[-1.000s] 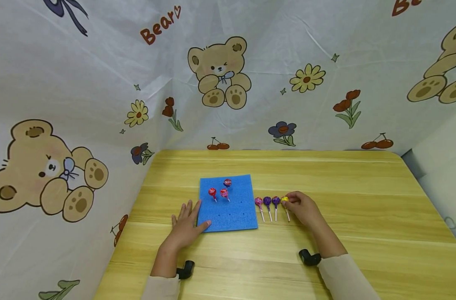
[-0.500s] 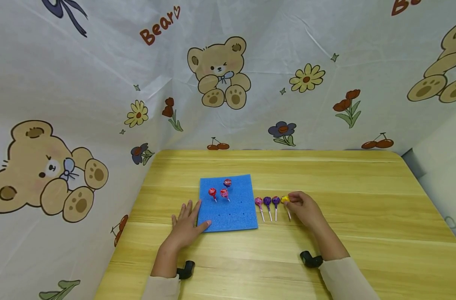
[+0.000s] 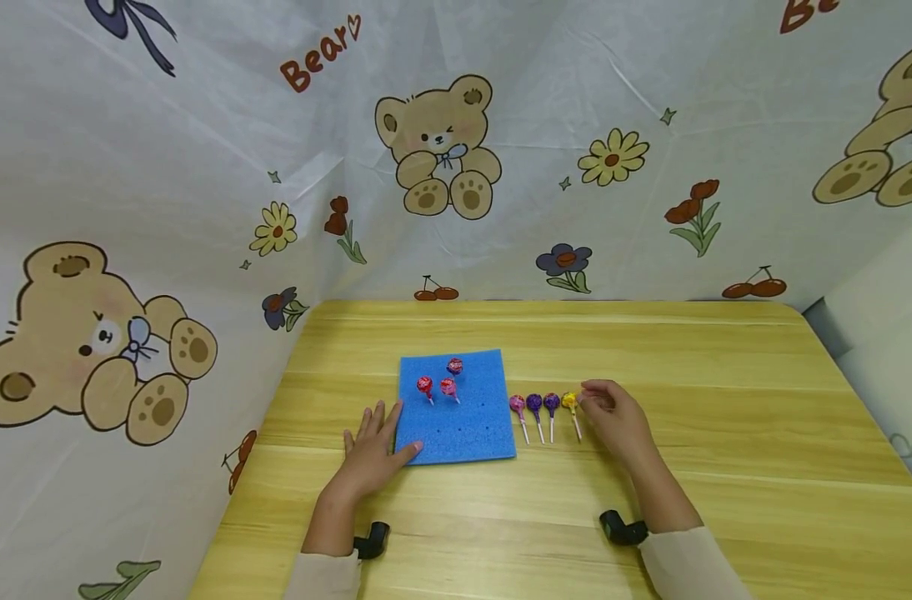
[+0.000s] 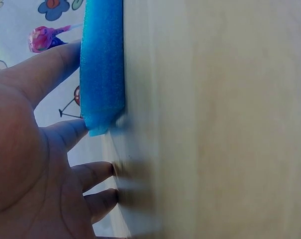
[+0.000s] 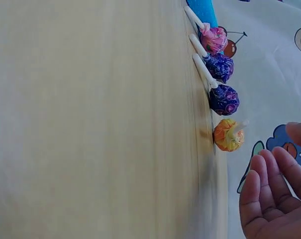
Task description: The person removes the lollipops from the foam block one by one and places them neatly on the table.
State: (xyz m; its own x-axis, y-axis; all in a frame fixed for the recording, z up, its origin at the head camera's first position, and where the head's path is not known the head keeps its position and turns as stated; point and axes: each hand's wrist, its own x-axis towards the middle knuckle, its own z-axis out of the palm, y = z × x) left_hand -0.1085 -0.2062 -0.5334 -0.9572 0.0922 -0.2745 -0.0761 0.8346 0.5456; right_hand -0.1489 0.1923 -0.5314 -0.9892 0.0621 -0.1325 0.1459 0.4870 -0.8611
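A blue foam board [image 3: 456, 433] lies on the table with three lollipops standing in it: a red one [image 3: 424, 384], a pink one [image 3: 448, 386] and a dark red-purple one [image 3: 455, 365]. My left hand [image 3: 369, 457] rests spread at its left edge, thumb on the foam, other fingers on the wood. To the board's right lie a pink lollipop [image 3: 518, 403], two purple lollipops [image 3: 534, 402] and a yellow lollipop [image 3: 570, 400]. Just right of the yellow one, my right hand [image 5: 277, 194] holds nothing; its thumb and fingers are apart in the right wrist view.
The wooden table [image 3: 726, 433] stretches away to the right of the lollipop row. Behind it and on the left hangs a white cloth [image 3: 531, 83] printed with bears and flowers. Small holes show in the foam's front and right parts.
My right hand has let go of the yellow lollipop and drawn slightly to the right, leaving it in the row. My left hand has stayed in place.
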